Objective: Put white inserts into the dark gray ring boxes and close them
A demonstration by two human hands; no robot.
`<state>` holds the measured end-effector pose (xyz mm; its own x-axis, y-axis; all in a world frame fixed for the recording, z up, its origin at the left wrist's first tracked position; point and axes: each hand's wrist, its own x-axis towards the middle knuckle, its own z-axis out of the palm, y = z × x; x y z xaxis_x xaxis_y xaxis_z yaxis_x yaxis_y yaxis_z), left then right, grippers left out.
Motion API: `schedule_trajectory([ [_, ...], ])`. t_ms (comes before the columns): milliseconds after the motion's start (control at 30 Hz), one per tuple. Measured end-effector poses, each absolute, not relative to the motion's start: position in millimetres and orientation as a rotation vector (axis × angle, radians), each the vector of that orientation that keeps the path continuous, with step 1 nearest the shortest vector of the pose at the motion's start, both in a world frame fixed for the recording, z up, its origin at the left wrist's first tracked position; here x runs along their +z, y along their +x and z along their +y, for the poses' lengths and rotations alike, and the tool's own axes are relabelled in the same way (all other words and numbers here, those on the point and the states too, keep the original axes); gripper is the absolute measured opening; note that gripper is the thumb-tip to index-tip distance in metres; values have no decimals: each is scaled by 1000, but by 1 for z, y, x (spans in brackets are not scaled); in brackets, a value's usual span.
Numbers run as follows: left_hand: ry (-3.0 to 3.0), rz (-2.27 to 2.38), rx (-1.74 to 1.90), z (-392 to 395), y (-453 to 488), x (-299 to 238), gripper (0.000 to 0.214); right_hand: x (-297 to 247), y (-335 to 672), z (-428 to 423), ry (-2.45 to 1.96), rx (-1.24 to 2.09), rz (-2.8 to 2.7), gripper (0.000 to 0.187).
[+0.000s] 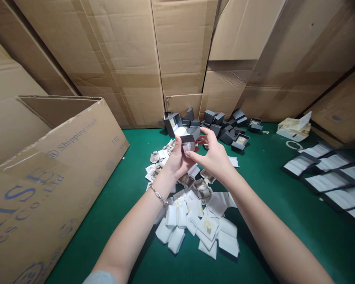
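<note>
**Small grey hinged box (182, 132), lid open**

Brown cardboard carton (47, 177) stands left on the green table (269, 189). A heap of white card inserts (195, 221) lies beneath the box. The left hand (177, 159) grips its base. The right hand (214, 156), open with fingers curled, touches its side.

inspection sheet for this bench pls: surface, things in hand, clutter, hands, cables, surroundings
surface: green table top, bare at the right and front
job's things: grey box, lid open with a white pad inside, held above a pile of white inserts
clutter: heap of small dark boxes at the back; dark trays of white cards at the right; white ring lying flat
hands: left hand grips the grey box from below; right hand open, fingertips at the box's right side
cables: nothing seen
surroundings: cardboard sheets behind; large printed carton at the left
</note>
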<state>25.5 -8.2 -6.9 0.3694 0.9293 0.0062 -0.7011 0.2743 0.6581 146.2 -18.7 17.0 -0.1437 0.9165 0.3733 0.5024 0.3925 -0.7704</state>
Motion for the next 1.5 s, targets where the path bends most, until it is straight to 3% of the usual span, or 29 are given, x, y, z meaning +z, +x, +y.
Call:
schedule_trajectory([
  [200,613,390,1164,-9,28,-13,67,20,142,-22,-1262,615,-1759,75],
  [667,643,459,1136,-8,21,-1,74,30,151,-25,-1271,455,-1919,64],
  [1100,554,434,1273,-4,14,-8,38,48,167,-33,-1255,106,-2005,52],
  [1500,538,497,1271,-3,14,-10,44,48,182,-33,-1300,-143,-2095,47],
])
